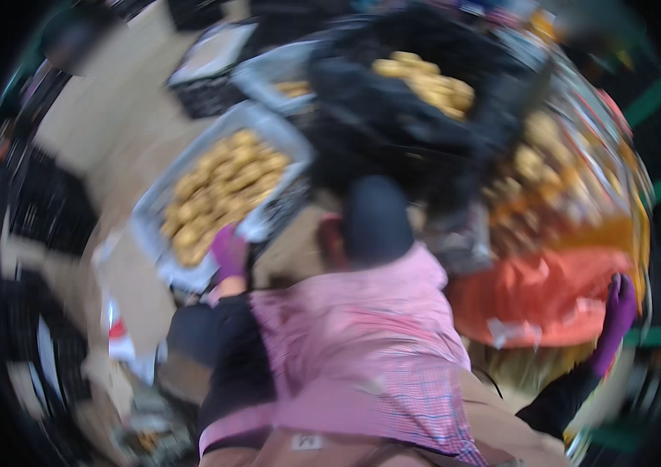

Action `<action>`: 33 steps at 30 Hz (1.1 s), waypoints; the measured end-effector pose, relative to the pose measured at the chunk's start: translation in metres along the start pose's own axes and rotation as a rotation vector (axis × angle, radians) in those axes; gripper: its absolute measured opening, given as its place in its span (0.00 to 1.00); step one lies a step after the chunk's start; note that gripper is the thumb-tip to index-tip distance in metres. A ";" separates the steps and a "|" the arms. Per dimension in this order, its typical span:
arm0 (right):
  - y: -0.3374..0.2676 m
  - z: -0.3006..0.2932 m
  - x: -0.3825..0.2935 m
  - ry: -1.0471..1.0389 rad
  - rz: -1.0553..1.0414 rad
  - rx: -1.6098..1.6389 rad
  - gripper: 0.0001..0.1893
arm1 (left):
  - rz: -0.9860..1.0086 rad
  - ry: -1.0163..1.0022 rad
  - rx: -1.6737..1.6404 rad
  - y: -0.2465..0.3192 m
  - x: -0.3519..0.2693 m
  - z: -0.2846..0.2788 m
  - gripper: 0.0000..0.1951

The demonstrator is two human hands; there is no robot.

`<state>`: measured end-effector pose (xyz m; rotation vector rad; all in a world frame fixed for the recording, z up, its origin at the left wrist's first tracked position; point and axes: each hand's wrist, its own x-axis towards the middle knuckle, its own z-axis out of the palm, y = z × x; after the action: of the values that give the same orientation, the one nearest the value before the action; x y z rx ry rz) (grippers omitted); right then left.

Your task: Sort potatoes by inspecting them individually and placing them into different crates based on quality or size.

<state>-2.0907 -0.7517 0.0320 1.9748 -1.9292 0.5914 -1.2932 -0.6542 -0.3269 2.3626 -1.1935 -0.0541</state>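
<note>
My left hand [229, 254], in a purple glove, is at the near right corner of a crate lined with pale plastic [149, 201]; blur hides whether its fingers grip the rim. Yellow potatoes [222, 184] fill much of this crate. My right hand [621, 303], also gloved in purple, is far to the right, against the right edge of an orange-red sack [540, 292]; its grip is unclear. Ahead, a large container lined with black plastic [388, 111] holds more yellow potatoes [426, 84].
Behind the filled crate stand another lined crate [272, 64] with a few potatoes and a dark crate with a pale top [208, 87]. Bags of produce [546, 181] lie at the right. Flattened cardboard [135, 286] is at the left, beyond it dark crates [50, 198].
</note>
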 end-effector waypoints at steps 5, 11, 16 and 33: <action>-0.398 0.105 0.035 -0.653 -0.347 1.104 0.13 | -0.006 0.231 -0.008 -0.007 -0.025 -0.023 0.14; -0.699 0.333 -0.052 -1.087 -0.950 1.130 0.24 | -0.039 0.415 0.099 0.015 -0.047 -0.015 0.15; -0.804 0.421 -0.133 -0.939 -1.098 0.335 0.38 | -0.267 0.278 -0.014 0.055 -0.032 -0.018 0.24; -0.680 0.245 -0.105 -0.845 -1.024 1.239 0.37 | -0.209 0.336 -0.632 0.063 -0.034 -0.119 0.17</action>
<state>-1.3951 -0.7559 -0.1911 3.9532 -0.2459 0.7417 -1.3317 -0.6110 -0.2001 1.8309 -0.6412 -0.0848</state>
